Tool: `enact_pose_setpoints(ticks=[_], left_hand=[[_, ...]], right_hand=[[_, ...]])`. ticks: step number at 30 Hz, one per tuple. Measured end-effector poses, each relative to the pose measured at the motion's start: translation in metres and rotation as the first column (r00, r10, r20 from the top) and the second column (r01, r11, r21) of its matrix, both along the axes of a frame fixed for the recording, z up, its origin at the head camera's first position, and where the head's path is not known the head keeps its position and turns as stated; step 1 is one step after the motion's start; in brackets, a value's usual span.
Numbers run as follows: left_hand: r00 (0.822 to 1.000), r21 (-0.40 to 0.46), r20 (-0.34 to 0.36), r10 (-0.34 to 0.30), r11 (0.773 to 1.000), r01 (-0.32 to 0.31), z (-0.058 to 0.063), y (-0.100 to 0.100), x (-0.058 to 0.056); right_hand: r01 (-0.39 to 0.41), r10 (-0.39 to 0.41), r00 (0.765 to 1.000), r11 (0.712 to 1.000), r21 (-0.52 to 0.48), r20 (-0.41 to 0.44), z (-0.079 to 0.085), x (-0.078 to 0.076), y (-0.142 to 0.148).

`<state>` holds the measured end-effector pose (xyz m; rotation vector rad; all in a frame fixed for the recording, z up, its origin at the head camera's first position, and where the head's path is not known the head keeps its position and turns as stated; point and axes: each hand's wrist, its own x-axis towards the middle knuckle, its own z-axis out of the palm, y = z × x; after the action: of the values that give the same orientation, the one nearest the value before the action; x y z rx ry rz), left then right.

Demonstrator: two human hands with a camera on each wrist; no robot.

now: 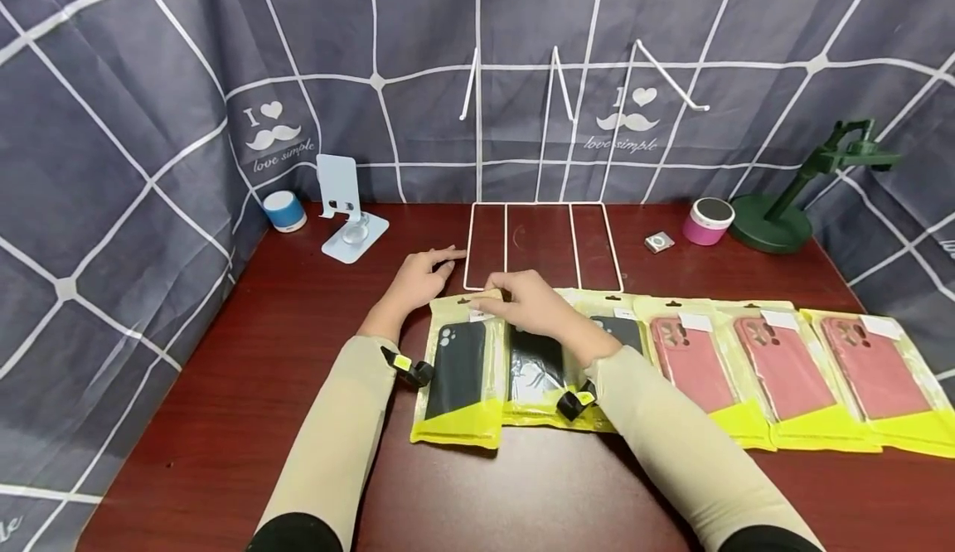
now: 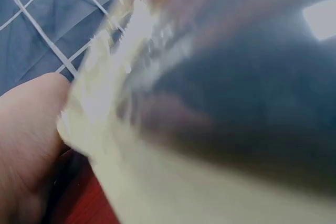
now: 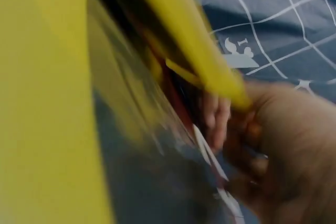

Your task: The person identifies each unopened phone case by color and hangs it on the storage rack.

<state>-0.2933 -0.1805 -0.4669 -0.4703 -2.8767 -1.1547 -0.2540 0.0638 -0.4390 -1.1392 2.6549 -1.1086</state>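
Observation:
My right hand (image 1: 533, 303) pinches the top edge of the leftmost packaged phone case (image 1: 458, 370), a dark case in a clear pouch with a yellow bottom. In the right wrist view, a blurred yellow pouch edge (image 3: 205, 51) lies by the hand. My left hand (image 1: 421, 278) rests up and left of that pouch, fingers stretched toward the left side of a white wire rack (image 1: 470, 245). A pouch (image 2: 100, 98) fills much of the left wrist view and hides the left fingers. Another dark packaged case (image 1: 537, 370) lies under the right wrist.
More pouches, one dark and three pink cases (image 1: 690, 361), line up to the right. Rack hooks (image 1: 671, 75) jut out at the back. A phone stand (image 1: 346, 212) and blue speaker (image 1: 284, 212) stand left; a pink speaker (image 1: 707, 225) and green lamp-like stand (image 1: 776, 225) stand right.

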Motion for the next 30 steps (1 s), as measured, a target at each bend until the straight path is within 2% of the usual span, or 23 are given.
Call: enact_pose_setpoints(ticks=[2, 4, 6, 7, 9, 11, 12, 14, 15, 17, 18, 20, 22, 24, 26, 27, 29, 30], left_hand=[[1.0, 0.014, -0.008, 0.012, 1.0, -0.012, 0.0, -0.002, 0.0], [0.999, 0.006, -0.033, 0.016, 1.0, -0.016, -0.001, -0.003, 0.0], [0.998, 0.003, -0.063, 0.004, 1.0, -0.003, -0.002, -0.002, 0.001], [0.997, -0.006, -0.075, -0.008, 1.0, 0.007, -0.003, -0.001, 0.002], [0.993, -0.043, -0.109, -0.055, 0.998, 0.05, -0.004, 0.003, 0.002], [0.986, -0.102, -0.127, -0.109, 0.99, 0.096, -0.006, 0.007, 0.002], [0.984, -0.132, -0.128, -0.127, 0.985, 0.109, -0.007, 0.009, 0.002], [0.978, -0.197, -0.15, -0.143, 0.974, 0.112, -0.009, 0.012, 0.003], [0.98, -0.212, -0.151, -0.129, 0.973, 0.095, -0.009, 0.013, 0.004], [0.986, -0.217, -0.137, -0.094, 0.974, 0.063, -0.008, 0.014, 0.006], [0.989, -0.212, -0.124, -0.074, 0.976, 0.047, -0.007, 0.015, 0.007], [0.994, -0.209, -0.097, -0.046, 0.978, 0.025, -0.006, 0.016, 0.008], [0.996, -0.223, -0.076, -0.042, 0.974, 0.024, -0.006, 0.017, 0.008], [0.995, -0.22, -0.088, -0.047, 0.975, 0.026, -0.007, 0.019, 0.008], [0.993, -0.209, -0.109, -0.052, 0.977, 0.028, -0.008, 0.019, 0.008], [0.991, -0.2, -0.118, -0.054, 0.979, 0.03, -0.008, 0.019, 0.008], [0.991, -0.188, -0.124, -0.048, 0.982, 0.024, -0.007, 0.018, 0.009], [0.992, -0.188, -0.12, -0.04, 0.982, 0.017, -0.006, 0.017, 0.01]], right_hand=[[-0.024, 0.031, 0.987, 0.999, -0.049, 0.157, 0.013, 0.002, 0.002], [-0.077, 0.095, 0.953, 0.994, -0.073, 0.286, 0.027, 0.005, 0.005], [-0.146, 0.176, 0.918, 0.983, -0.109, 0.354, 0.041, 0.008, 0.011], [-0.18, 0.22, 0.901, 0.974, -0.141, 0.373, 0.049, 0.01, 0.014], [-0.213, 0.281, 0.893, 0.952, -0.219, 0.351, 0.064, 0.013, 0.021], [-0.206, 0.316, 0.899, 0.916, -0.345, 0.304, 0.08, 0.018, 0.027], [-0.19, 0.315, 0.911, 0.894, -0.405, 0.267, 0.09, 0.021, 0.03], [-0.139, 0.27, 0.946, 0.84, -0.525, 0.181, 0.11, 0.025, 0.034], [-0.11, 0.229, 0.964, 0.805, -0.583, 0.135, 0.12, 0.027, 0.034], [-0.04, 0.1, 0.994, 0.72, -0.693, 0.047, 0.139, 0.027, 0.033], [-0.008, 0.022, 1.0, 0.675, -0.738, 0.009, 0.148, 0.026, 0.031], [0.04, -0.116, 0.993, 0.576, -0.816, -0.033, 0.162, 0.023, 0.025], [0.075, -0.201, 0.979, 0.469, -0.88, -0.023, 0.172, 0.018, 0.016], [0.116, -0.271, 0.963, 0.424, -0.898, -0.003, 0.177, 0.011, 0.006], [0.173, -0.298, 0.953, 0.402, -0.899, 0.05, 0.177, 0.004, -0.004], [0.199, -0.304, 0.95, 0.396, -0.896, 0.076, 0.175, 0.001, -0.008], [0.241, -0.331, 0.938, 0.411, -0.879, 0.102, 0.173, -0.005, -0.017], [0.257, -0.332, 0.936, 0.41, -0.875, 0.119, 0.172, -0.007, -0.02]])
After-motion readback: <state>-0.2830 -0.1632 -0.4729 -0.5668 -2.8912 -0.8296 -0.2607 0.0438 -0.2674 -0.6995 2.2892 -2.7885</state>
